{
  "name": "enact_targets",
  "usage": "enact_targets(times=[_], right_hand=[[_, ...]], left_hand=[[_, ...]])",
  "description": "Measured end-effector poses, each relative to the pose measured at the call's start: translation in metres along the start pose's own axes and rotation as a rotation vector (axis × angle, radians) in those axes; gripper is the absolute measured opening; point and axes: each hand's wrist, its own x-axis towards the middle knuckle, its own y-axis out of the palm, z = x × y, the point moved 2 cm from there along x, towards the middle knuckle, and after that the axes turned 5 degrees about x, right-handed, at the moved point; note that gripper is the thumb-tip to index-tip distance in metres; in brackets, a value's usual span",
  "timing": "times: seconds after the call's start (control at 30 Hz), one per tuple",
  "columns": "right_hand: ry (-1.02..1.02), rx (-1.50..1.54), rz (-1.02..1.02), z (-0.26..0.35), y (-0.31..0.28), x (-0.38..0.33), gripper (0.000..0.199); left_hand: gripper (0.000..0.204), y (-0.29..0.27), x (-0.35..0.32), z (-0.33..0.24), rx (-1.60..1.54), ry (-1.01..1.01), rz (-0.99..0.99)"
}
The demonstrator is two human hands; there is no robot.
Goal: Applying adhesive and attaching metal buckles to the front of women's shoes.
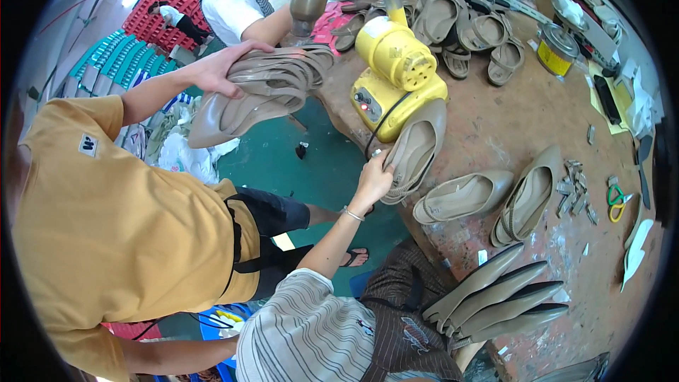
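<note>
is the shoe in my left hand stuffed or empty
Looks empty: the shoe gripped by your left hand opens toward the camera, showing bare insole; inside the toe I cannot tell.

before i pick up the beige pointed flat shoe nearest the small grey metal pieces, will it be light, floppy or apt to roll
The beige pointed flat shoe will probably feel light, as its wide opening shows a hollow inside. Its thin, low sides may flex if squeezed. Rolling seems unlikely, since it sits low with its opening up.
</note>
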Motion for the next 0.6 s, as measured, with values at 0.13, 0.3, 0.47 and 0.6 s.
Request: enact_targets(times=[0.13, 0.3, 0.47, 0.6], right_hand=[[-0.025, 0.008, -0.006, 0.004, -0.004, 0.007, 0.051], [-0.05, 0.02, -0.031, 0.008, -0.013, 0.012, 0.051], [-0.059, 0.032, -0.036, 0.01, -0.019, 0.017, 0.051], [-0.06, 0.036, -0.048, 0.013, -0.027, 0.02, 0.051]], left_hand=[[0.039, 0.004, -0.001, 0.005, 0.059, -0.014, -0.034], [0.039, 0.005, -0.01, -0.013, 0.132, -0.082, -0.082], [0.037, 0.019, -0.012, 0.0, 0.068, -0.066, -0.247], [0.037, 0.023, -0.014, 0.001, -0.084, -0.068, -0.305]])
